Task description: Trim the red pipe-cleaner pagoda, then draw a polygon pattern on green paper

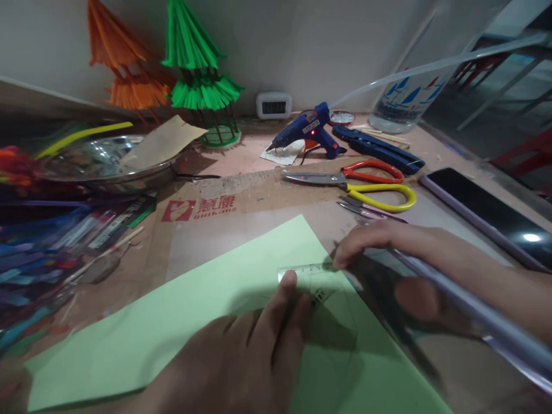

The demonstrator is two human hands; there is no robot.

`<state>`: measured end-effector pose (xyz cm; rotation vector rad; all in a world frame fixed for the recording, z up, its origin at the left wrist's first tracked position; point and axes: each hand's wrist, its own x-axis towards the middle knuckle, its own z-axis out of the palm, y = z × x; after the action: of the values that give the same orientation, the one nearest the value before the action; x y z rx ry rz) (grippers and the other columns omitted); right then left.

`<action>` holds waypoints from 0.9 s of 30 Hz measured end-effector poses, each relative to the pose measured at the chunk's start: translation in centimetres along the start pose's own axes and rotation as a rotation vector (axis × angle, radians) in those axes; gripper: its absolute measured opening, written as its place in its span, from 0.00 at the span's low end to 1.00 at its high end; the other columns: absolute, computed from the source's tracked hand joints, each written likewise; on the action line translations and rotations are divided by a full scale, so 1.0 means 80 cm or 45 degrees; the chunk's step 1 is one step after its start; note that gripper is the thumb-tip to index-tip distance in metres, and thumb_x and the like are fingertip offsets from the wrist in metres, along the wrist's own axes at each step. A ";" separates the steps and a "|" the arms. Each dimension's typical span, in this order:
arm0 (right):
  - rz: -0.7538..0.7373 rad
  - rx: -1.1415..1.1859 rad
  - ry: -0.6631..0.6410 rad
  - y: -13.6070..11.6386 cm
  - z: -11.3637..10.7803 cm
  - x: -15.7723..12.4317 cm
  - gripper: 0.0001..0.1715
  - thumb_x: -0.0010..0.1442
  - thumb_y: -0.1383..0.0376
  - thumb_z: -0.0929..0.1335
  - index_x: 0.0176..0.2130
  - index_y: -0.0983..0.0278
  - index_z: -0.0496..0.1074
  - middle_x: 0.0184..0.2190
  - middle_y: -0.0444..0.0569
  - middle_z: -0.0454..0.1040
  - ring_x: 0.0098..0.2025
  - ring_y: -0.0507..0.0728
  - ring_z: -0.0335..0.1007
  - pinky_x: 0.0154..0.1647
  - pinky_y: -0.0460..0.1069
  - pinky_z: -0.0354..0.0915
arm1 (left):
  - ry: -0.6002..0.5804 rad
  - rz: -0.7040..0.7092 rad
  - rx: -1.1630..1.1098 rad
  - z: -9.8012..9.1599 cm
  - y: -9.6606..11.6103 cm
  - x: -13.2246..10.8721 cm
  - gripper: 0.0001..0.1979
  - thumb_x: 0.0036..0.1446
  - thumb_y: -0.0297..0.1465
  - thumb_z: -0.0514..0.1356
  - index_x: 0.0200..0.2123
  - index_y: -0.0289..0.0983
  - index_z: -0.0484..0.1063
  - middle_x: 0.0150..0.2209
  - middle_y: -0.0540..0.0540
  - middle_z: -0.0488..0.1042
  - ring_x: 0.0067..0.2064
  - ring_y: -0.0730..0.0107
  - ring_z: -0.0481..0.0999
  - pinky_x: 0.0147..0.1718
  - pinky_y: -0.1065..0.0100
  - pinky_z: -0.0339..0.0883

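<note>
A sheet of light green paper (207,293) lies on the table in front of me. On it rests a clear plastic ruler (308,270) with markings along its upper edge; its full shape is hard to make out beneath my hand. My left hand (241,356) lies stretched over the paper, its index fingertip pressing on the ruler. At the ruler's right end is a fingertip of my right hand (392,247). A long shiny purple-grey pen (457,299) runs between that hand's index finger and thumb, its tip hidden.
Beyond the paper lie red-and-yellow scissors (371,184), small snips (362,210), a blue cutter (379,149) and a blue glue gun (308,129). A phone (495,213) is at right. A metal bowl (150,169) and green stick tree (202,92) stand at left.
</note>
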<state>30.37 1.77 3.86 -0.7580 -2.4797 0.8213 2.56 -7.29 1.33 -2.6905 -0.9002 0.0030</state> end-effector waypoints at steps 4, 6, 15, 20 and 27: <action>0.047 0.084 -0.050 -0.014 -0.002 0.044 0.23 0.77 0.53 0.59 0.46 0.58 0.80 0.37 0.47 0.81 0.39 0.56 0.77 0.37 0.49 0.70 | 0.050 0.002 -0.011 0.005 -0.001 -0.002 0.27 0.66 0.19 0.52 0.66 0.33 0.70 0.62 0.38 0.76 0.31 0.70 0.83 0.22 0.70 0.72; 0.168 0.123 -0.093 -0.017 0.009 0.067 0.12 0.71 0.62 0.64 0.41 0.60 0.78 0.28 0.42 0.76 0.30 0.52 0.72 0.28 0.46 0.64 | 0.090 -0.023 -0.004 0.007 -0.001 -0.003 0.27 0.66 0.19 0.50 0.65 0.33 0.70 0.59 0.40 0.79 0.30 0.70 0.83 0.22 0.69 0.72; 0.111 0.309 -0.038 0.006 0.045 0.090 0.17 0.66 0.61 0.69 0.28 0.62 0.62 0.23 0.38 0.66 0.24 0.47 0.59 0.25 0.45 0.52 | 0.094 -0.020 -0.014 0.007 0.002 -0.003 0.28 0.64 0.16 0.48 0.63 0.33 0.71 0.52 0.41 0.84 0.29 0.67 0.82 0.21 0.67 0.71; 0.161 0.247 -0.090 -0.002 0.043 0.088 0.17 0.67 0.61 0.69 0.29 0.62 0.63 0.24 0.38 0.66 0.26 0.47 0.59 0.28 0.46 0.52 | 0.071 -0.022 -0.010 0.005 0.001 -0.003 0.30 0.62 0.16 0.47 0.64 0.33 0.70 0.49 0.44 0.85 0.30 0.67 0.83 0.20 0.68 0.71; 0.207 0.185 -0.112 -0.009 0.041 0.086 0.16 0.67 0.60 0.69 0.29 0.62 0.64 0.25 0.38 0.69 0.26 0.48 0.59 0.29 0.46 0.51 | 0.101 -0.025 0.007 0.005 0.003 -0.001 0.29 0.63 0.16 0.48 0.64 0.32 0.71 0.50 0.42 0.85 0.31 0.66 0.83 0.21 0.67 0.71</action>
<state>23.09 4.12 3.38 -0.8969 -2.4255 1.1022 2.58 -7.41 0.89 -2.6565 -0.9014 -0.1042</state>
